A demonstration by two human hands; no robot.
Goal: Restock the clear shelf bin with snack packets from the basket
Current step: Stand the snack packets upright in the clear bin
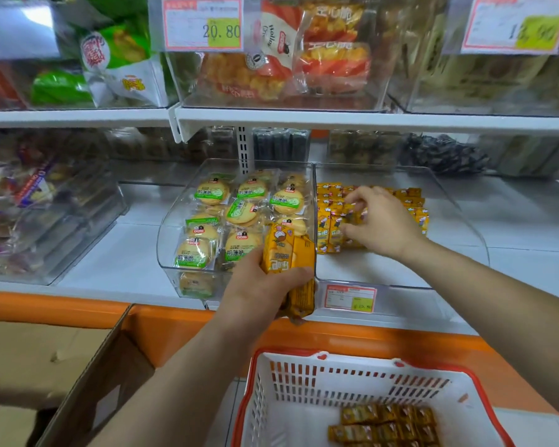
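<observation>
Basket (259, 398) at 6 o'clock: some packets (384, 424) remaining. Stack (288, 253) gripped by L hand (265, 285), centre. R hand (381, 221) bent over rows (329, 227) in clear bin (368, 283), 2 o'clock; grip can't be told. Bin part-filled.

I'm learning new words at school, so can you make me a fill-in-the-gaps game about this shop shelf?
1. The left hand holds a stack of ___ snack packets.
2. The right hand touches more packets inside the ___ shelf bin.
3. The basket is white with a ___ rim.
4. The round biscuits in the next bin have ___ labels.

Missing words: yellow, clear, red, green.
</observation>
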